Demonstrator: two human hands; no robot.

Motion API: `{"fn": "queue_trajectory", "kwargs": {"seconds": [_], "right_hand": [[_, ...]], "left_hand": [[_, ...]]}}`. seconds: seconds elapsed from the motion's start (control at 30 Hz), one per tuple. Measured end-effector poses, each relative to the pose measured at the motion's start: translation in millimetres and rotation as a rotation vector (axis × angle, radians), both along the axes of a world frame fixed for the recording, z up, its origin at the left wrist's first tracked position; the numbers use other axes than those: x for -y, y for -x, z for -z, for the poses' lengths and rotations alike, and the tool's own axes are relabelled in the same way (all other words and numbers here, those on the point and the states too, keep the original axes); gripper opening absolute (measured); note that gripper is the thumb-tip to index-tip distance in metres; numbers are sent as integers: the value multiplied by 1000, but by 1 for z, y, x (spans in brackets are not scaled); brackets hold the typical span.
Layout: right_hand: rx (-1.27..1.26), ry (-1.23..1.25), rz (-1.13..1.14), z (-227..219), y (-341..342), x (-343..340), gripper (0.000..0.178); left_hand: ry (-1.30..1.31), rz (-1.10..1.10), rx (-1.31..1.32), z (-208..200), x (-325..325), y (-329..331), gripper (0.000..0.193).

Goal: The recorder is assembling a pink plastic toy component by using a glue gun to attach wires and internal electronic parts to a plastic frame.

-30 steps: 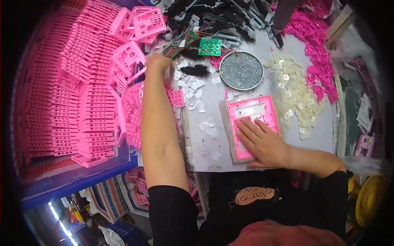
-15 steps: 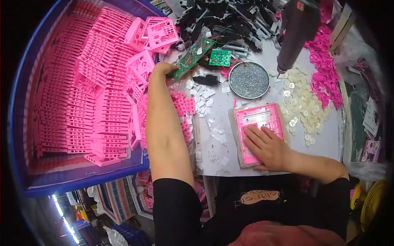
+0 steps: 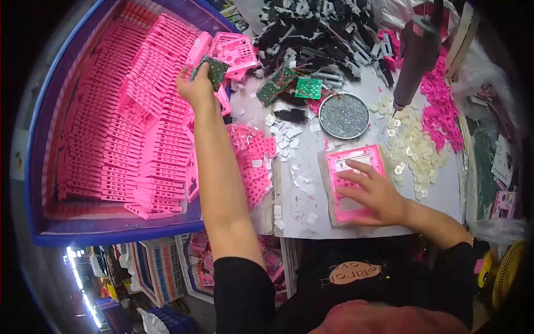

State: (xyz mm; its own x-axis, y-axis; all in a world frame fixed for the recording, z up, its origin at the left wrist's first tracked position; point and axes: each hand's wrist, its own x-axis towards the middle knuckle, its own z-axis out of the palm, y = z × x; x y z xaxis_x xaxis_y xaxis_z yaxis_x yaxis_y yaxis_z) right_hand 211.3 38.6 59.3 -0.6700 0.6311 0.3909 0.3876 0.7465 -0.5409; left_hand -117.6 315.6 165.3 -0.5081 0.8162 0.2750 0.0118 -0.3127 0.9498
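Through my head view, my left hand [image 3: 196,89] pinches a small green circuit board [image 3: 217,72], thumb against its face, above the near edge of the pink plastic panels [image 3: 158,161] packed upright in rows inside a blue plastic crate [image 3: 119,239]. My right hand [image 3: 375,195] has its fingers spread over a shallow rectangular pink plastic housing [image 3: 375,158], which lies open side up near the front edge of the whitish worktop [image 3: 295,227]; I cannot tell whether every fingertip touches it. Just beyond the housing I see a round metal dish [image 3: 321,118] full of tiny grey metal pieces, with a green perforated board [image 3: 308,87] near its far left side. A dark grey powered screwdriver [image 3: 414,55] hangs tip down above the scattered translucent off-white discs [image 3: 414,153], and between crate and worktop I make out bumpy pink pads [image 3: 255,167].
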Motion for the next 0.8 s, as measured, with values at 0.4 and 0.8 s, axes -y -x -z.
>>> {"fn": "queue_trajectory", "kwargs": {"seconds": [0.4,0.8], "right_hand": [[-1211,1256,25,-37,74,-51,25],[-885,910,174,-39,37,-24,25]], "left_hand": [[-207,582,-1068,12,277,-73,62],[291,817,243,98,300,-72,37]]}}
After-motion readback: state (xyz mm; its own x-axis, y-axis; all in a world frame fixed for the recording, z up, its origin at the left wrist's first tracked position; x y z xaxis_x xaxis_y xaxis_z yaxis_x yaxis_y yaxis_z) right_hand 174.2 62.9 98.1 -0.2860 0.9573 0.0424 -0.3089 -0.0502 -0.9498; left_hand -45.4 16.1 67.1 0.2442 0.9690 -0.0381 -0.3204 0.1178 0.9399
